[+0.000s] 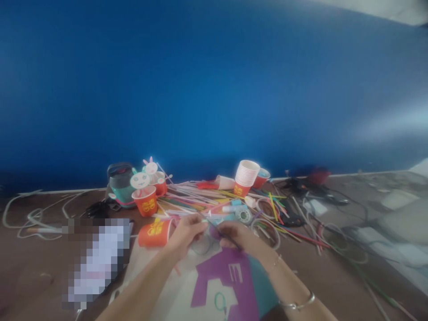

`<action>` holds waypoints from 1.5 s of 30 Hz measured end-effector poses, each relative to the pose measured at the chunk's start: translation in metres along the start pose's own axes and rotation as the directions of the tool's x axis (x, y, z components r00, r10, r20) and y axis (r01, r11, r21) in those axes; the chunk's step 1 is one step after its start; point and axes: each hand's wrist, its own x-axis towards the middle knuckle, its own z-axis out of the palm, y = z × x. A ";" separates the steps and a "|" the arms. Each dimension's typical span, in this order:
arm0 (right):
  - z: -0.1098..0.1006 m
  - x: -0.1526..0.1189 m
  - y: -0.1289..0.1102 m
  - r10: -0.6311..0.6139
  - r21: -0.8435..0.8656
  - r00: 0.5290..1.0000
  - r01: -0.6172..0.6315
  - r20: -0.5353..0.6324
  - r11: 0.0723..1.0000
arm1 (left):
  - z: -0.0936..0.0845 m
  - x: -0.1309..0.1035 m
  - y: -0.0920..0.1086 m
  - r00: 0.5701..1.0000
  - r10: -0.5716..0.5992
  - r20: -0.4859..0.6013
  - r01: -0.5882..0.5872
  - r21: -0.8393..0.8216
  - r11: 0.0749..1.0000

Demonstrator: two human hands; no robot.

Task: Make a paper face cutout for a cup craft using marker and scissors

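Note:
My left hand (pixel 189 234) is closed in a pinch over the white work sheet (pixel 177 296); what its fingertips hold is too blurred to make out. Close beside it, my right hand (pixel 239 236) is closed around a thin dark stick-like thing (pixel 214 227), which slants from under the fingers up towards the left fingertips. Below the hands lies a cut purple sheet (pixel 245 276), partly over a teal sheet (pixel 264 287). An orange paper cup (pixel 154 234) rests on its side just left of my left hand.
Behind the hands spreads a pile of coloured sticks (pixel 187 194), with a roll of tape (pixel 243 215) and a stack of paper cups (pixel 245 178). Two cups with rabbit faces (pixel 145 200) stand at left near a teal-grey container (pixel 122 185). A blurred phone-like object (pixel 100 261) lies left.

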 end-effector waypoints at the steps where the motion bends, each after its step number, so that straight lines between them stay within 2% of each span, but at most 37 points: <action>1: -0.002 0.000 0.003 -0.004 -0.030 1.000 0.004 0.006 1.000 | 0.000 0.000 0.001 1.000 -0.009 0.000 0.009 0.012 1.000; 4: -0.008 0.001 0.010 -0.009 -0.079 1.000 0.010 0.014 0.997 | 0.001 0.000 0.002 0.999 -0.037 0.001 0.037 0.046 0.998; 7: -0.011 0.001 0.013 0.010 -0.052 1.000 -0.010 0.016 0.999 | 0.001 -0.001 0.002 0.999 -0.053 -0.001 0.053 0.056 0.997; 13: -0.008 -0.003 -0.002 0.076 -0.051 0.997 -0.075 0.008 0.996 | 0.000 -0.001 0.001 0.998 -0.058 0.006 0.057 0.060 0.997; 18: -0.006 -0.004 -0.009 0.047 -0.114 0.999 -0.048 -0.017 0.992 | -0.001 -0.001 0.001 0.998 -0.055 0.018 0.054 0.057 0.997; 22: -0.002 -0.001 -0.008 -0.056 -0.098 0.987 0.041 -0.150 0.994 | 0.001 -0.002 0.000 1.000 -0.026 0.006 0.027 -0.034 0.999; 27: 0.015 0.005 -0.007 -0.114 0.052 0.954 0.134 -0.277 0.990 | 0.006 -0.002 -0.005 0.999 0.028 0.016 -0.026 -0.129 0.991; 30: 0.026 0.010 -0.007 -0.131 0.103 0.915 0.183 -0.382 0.978 | 0.010 -0.003 -0.007 0.998 0.058 0.006 -0.057 -0.072 0.996; 33: 0.032 0.012 -0.006 -0.163 0.038 0.851 0.209 -0.498 0.977 | 0.013 -0.004 -0.009 0.997 0.074 -0.011 -0.074 0.032 0.997; 35: 0.032 0.013 -0.004 -0.166 0.020 0.830 0.209 -0.533 0.978 | 0.015 -0.005 -0.010 0.998 0.067 -0.012 -0.066 0.080 0.995; 41: 0.030 0.015 0.002 -0.172 0.034 0.827 0.224 -0.535 0.974 | 0.015 -0.005 -0.011 0.999 0.054 0.002 -0.054 0.086 0.995; 43: 0.031 0.015 0.001 -0.185 0.044 0.847 0.237 -0.498 0.970 | 0.015 -0.006 -0.010 0.997 0.071 -0.006 -0.070 0.026 0.997; 45: 0.032 0.013 -0.002 -0.190 0.035 0.891 0.224 -0.412 0.974 | 0.015 -0.008 -0.007 0.994 0.089 -0.068 -0.095 -0.079 0.992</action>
